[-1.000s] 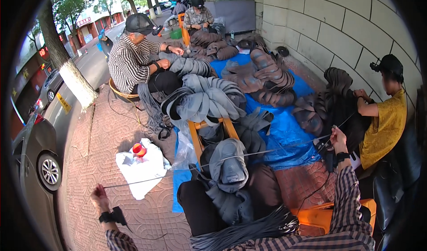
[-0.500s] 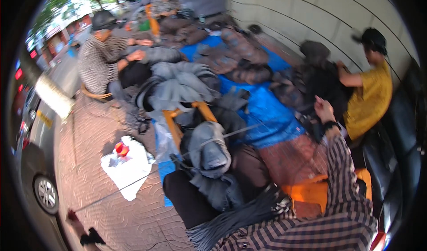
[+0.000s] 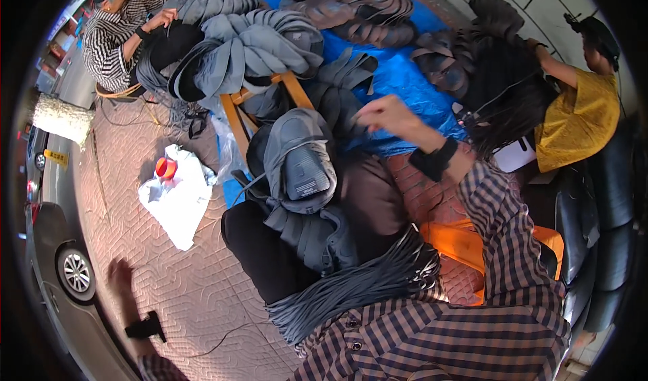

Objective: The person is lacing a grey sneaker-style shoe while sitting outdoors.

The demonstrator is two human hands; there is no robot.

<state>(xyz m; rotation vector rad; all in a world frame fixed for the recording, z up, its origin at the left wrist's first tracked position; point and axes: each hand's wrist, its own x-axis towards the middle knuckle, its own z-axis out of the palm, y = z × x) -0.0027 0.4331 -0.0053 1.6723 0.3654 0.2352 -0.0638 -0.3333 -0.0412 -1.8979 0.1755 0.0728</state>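
Observation:
On my lap lies a stack of grey curved pieces [image 3: 309,168], like shoe parts, with a dark printed patch on top. A grey strip [image 3: 251,186] sticks out at the left side of the stack. My right hand [image 3: 390,119] hovers past the stack, above the blue sheet, its fingers curled together; whatever is in them is hidden. Far to the left, low over the paving, my left hand [image 3: 121,278] is raised with fingers apart and nothing visible in it. A thick bunch of thin grey strips [image 3: 358,290] lies across my lap near my waist.
An orange frame [image 3: 237,121] stands beyond my knees, below a heap of grey pieces [image 3: 260,47]. Brown pieces [image 3: 351,10] lie on a blue sheet [image 3: 401,77]. A white bag [image 3: 179,199] bears a red object [image 3: 165,169]. Co-workers [image 3: 104,40] [image 3: 577,114] sit at either side.
The strip stretched between my hands is no longer seen taut. My right hand has moved left towards the stack; my left hand has risen slightly. The view has tilted down.

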